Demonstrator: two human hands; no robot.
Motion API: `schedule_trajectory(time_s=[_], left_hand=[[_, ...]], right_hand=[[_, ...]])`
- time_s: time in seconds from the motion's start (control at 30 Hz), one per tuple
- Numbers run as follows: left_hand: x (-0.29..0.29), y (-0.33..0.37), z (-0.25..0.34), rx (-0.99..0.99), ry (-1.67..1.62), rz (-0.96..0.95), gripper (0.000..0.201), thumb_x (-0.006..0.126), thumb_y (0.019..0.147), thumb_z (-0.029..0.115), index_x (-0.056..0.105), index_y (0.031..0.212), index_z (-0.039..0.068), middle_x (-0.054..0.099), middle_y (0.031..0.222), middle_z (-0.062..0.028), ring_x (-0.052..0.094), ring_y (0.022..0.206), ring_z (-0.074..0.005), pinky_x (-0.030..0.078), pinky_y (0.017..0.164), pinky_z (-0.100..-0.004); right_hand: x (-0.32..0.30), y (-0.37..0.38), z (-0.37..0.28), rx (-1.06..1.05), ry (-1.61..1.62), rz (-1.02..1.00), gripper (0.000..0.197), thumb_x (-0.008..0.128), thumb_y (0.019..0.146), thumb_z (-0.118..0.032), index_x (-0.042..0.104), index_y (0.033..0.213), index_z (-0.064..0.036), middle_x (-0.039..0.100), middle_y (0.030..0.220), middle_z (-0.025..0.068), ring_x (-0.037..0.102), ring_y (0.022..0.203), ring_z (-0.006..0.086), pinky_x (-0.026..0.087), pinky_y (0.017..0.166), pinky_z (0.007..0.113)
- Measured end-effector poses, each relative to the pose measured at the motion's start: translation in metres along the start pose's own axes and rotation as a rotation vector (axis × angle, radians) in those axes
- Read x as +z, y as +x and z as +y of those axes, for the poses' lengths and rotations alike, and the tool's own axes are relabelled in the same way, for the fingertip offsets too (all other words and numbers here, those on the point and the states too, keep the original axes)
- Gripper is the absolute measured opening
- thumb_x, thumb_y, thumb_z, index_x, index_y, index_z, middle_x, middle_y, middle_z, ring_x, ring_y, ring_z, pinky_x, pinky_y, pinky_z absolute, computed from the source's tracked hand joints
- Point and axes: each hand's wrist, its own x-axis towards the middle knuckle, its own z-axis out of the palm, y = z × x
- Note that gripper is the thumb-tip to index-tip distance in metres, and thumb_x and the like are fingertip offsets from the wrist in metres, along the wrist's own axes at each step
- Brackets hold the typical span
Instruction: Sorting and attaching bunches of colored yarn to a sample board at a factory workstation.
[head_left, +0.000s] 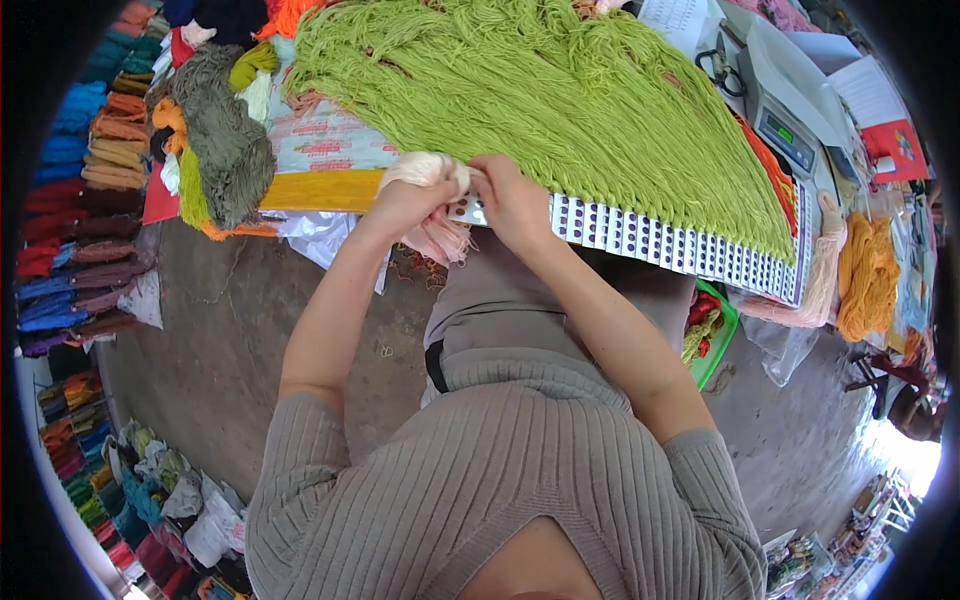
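Observation:
My left hand [400,208] is closed around a bundle of pale cream-pink yarn [428,168]; the cut ends hang below the fist. Close beside it, my right hand [514,205] pinches at the bundle's right side, and thin strands there are too small to make out. Just under both hands lies a long white card [640,238] punched with rows of holes along the table's near edge. Light green yarn [540,110] is knotted in tufts along most of the card and spreads away over the table. The card's left end, near my hands, shows bare holes.
Grey yarn [222,130] hangs at the table's left end, by a yellow strip [318,192]. Black scissors [722,70] and a digital scale [787,135] sit far right. Orange yarn [866,275] hangs at right; a green basket [718,345] stands below. Coloured yarn [112,150] fills shelves at left.

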Motion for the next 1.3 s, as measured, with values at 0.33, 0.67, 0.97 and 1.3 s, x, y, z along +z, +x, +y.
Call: schedule_trajectory(time_s=[0.33, 0.67, 0.97, 1.3], left_hand=[[-0.036, -0.053, 0.014, -0.039, -1.174, 0.067, 0.020, 0.056, 0.089, 0.021, 0.056, 0.091, 0.002, 0.038, 0.059, 0.0041, 0.031, 0.043, -0.0041, 0.024, 0.037, -0.0184], [-0.145, -0.085, -0.018, 0.229, -0.225, 1.308, 0.033, 0.049, 0.093, 0.031, 0.060, 0.109, 0.004, 0.054, 0.075, 0.0001, 0.043, 0.056, -0.0042, 0.036, 0.049, -0.0196], [0.001, -0.008, -0.028, 0.201, 0.857, 0.368, 0.033, 0.053, 0.084, 0.041, 0.063, 0.095, 0.012, 0.061, 0.091, -0.0118, 0.056, 0.090, -0.0306, 0.042, 0.081, -0.0405], [-0.059, -0.042, -0.036, 0.243, 1.125, 0.671, 0.029, 0.045, 0.090, 0.032, 0.063, 0.099, 0.011, 0.063, 0.093, -0.0118, 0.057, 0.089, -0.0320, 0.042, 0.081, -0.0439]], right_hand=[[0.006, 0.006, -0.010, 0.019, -0.268, -0.091, 0.019, 0.062, 0.079, -0.029, 0.060, 0.088, -0.0134, 0.057, 0.085, 0.0054, 0.060, 0.067, 0.0285, 0.047, 0.056, 0.040], [0.012, 0.000, -0.010, -0.004, -0.225, -0.039, 0.016, 0.058, 0.081, -0.023, 0.055, 0.085, -0.0076, 0.058, 0.082, 0.0090, 0.060, 0.068, 0.0297, 0.047, 0.058, 0.042], [-0.001, -0.001, 0.000, 0.163, 0.111, 0.137, 0.014, 0.058, 0.078, -0.009, 0.048, 0.084, -0.0007, 0.056, 0.075, 0.0184, 0.055, 0.066, 0.0336, 0.045, 0.061, 0.040], [0.006, -0.002, -0.013, -0.037, -0.275, -0.045, 0.038, 0.064, 0.072, -0.031, 0.049, 0.096, -0.0046, 0.053, 0.090, 0.0128, 0.060, 0.067, 0.0302, 0.049, 0.057, 0.041]])
